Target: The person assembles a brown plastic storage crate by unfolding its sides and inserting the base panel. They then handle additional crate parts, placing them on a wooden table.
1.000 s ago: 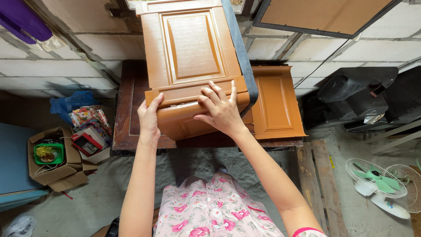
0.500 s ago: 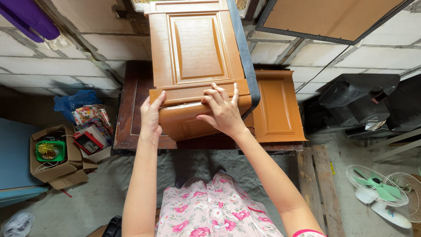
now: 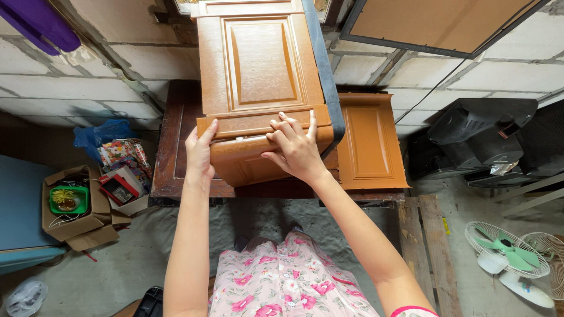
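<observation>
An orange-brown plastic cabinet (image 3: 261, 64) with a panelled door stands on a dark wooden table (image 3: 170, 158) against a block wall. Its lower drawer (image 3: 247, 158) sticks out toward me. My left hand (image 3: 201, 154) grips the drawer's left front corner, thumb on top. My right hand (image 3: 294, 147) lies on the drawer's top front edge with fingers curled over it. A matching loose orange panel (image 3: 367, 141) lies flat on the table to the right of the cabinet.
A cardboard box (image 3: 70, 208) with a green pot and books sits on the floor at left, beside a blue bag (image 3: 97, 134). At right are a black television (image 3: 476, 138), a wooden pallet (image 3: 426, 246) and a white fan (image 3: 508, 252).
The drawer has slid further out toward me, and both hands have come back with it; my right hand's fingers now curl over its top edge.
</observation>
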